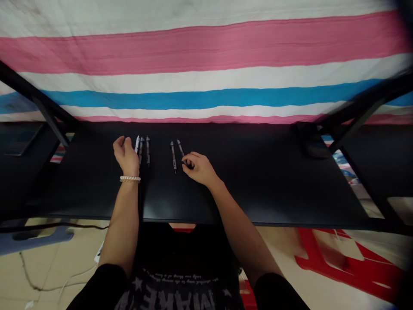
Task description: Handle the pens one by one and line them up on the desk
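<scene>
My right hand [198,167] is closed on the lower end of a dark pen [180,147] that lies slanted on the black table [258,181]. Just left of it is another dark pen [173,156], untouched. Farther left, two dark pens [148,150] and a white pen [137,144] lie roughly side by side. Beside the white pen rests my left hand [125,155], its fingers curled inward and its wrist wearing a pale beaded bracelet. The curled fingers hide whatever they may hold, and the hand covers part of the white pen.
A striped cloth [206,51] hangs along the table's back edge. Black frame bars [48,116] slope at both sides. On the right, a dark object [312,142] sits near the far corner. A red plastic stool [348,262] and cables [41,286] are on the floor below.
</scene>
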Tool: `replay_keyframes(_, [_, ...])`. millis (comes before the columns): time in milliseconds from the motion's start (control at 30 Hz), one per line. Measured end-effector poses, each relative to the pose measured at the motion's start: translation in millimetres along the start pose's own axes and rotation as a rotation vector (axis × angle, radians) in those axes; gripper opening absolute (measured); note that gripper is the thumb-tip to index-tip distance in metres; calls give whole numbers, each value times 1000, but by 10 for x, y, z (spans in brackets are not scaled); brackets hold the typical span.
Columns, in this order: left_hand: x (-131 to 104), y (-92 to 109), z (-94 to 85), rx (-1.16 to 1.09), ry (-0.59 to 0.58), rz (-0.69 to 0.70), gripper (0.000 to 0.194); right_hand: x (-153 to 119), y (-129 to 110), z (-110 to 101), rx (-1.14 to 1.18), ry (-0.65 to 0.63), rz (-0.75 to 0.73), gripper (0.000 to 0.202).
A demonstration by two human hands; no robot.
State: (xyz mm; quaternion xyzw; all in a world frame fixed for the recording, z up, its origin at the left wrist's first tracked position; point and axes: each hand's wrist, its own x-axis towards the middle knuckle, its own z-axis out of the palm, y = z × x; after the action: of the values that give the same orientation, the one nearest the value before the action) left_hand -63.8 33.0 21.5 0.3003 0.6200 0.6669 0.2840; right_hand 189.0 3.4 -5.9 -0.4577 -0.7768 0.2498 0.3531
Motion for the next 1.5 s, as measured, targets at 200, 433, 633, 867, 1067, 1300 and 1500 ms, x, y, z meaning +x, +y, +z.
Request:
replay_keyframes(200, [-354, -84, 275, 63, -189, 245, 28, 44, 74, 99, 386, 232, 300, 22])
replay_keyframes(433, [-596, -142, 439, -384, -543, -226, 46, 67, -41, 63, 688, 104, 228, 33])
replay_keyframes(633, [-620, -84, 428, -526, -580, -282, 32, 65, -51, 116, 718, 94, 361, 43])
replay_keyframes(867, [-665, -134, 481, -549, -533, -330, 27, 65, -44, 104, 596, 333, 173, 31])
replay_keyframes(1067, [-662, -119, 479, -571, -537, -320, 26, 76, -37, 88, 629, 321, 187, 27])
replay_keyframes(1300, [-648, -124, 481, -581, -527, -312, 27, 77, -30, 84, 698, 308, 219, 32])
replay_keyframes(1500, [-619, -132, 479, -555, -513, -319, 28, 75, -28, 83, 712, 325, 274, 33])
